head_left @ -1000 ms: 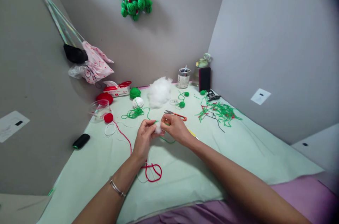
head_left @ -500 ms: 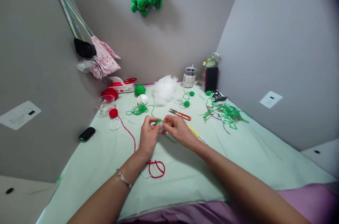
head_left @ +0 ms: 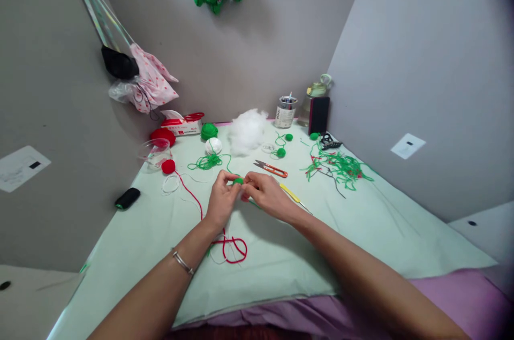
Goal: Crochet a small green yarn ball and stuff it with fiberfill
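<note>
A small green crocheted piece (head_left: 238,181) sits between the fingertips of both hands, above the middle of the table. My left hand (head_left: 222,198) is closed on it from the left, thumb and index finger pinching its side. My right hand (head_left: 265,195) presses bent fingers together at the piece's right edge; what its fingertips pinch is hidden. Green yarn (head_left: 228,162) runs from behind the hands to a loose green tangle (head_left: 209,161). Just beyond the right hand lie orange-handled thread snips (head_left: 273,170) and a yellow-handled crochet hook (head_left: 291,193).
White stuffing (head_left: 248,132) is heaped at the back. Balls of green yarn (head_left: 209,131), white yarn (head_left: 213,145) and red yarn (head_left: 168,166) stand left of it. Green yarn scraps (head_left: 347,168) spread at right. Red yarn (head_left: 235,250) loops near the front.
White fluff that showed between my fingers at the green piece is now out of sight. My right fingers have shifted slightly against the piece. The whole view has tilted a little.
</note>
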A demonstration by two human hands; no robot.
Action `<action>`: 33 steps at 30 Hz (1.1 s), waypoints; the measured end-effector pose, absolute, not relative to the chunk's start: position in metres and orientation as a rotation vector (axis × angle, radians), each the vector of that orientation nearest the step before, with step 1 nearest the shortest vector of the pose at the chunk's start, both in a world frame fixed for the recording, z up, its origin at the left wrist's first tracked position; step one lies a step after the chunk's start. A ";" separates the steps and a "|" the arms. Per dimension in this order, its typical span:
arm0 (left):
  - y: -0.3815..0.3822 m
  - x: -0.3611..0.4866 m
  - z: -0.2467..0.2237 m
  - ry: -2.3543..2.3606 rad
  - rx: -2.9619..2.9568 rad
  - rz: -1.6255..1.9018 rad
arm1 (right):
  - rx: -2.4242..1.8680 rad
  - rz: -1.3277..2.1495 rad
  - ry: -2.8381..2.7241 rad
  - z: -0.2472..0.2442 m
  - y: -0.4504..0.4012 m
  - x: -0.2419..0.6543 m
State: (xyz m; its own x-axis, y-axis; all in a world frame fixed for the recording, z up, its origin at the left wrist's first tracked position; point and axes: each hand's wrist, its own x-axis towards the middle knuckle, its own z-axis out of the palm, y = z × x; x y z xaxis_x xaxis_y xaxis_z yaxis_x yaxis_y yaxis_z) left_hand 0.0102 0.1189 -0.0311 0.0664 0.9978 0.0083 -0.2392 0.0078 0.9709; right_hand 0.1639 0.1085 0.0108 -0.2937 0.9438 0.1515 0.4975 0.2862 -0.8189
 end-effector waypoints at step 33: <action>0.114 0.017 -0.030 0.943 1.060 1.380 | -1.346 0.953 -1.678 -0.005 0.122 0.158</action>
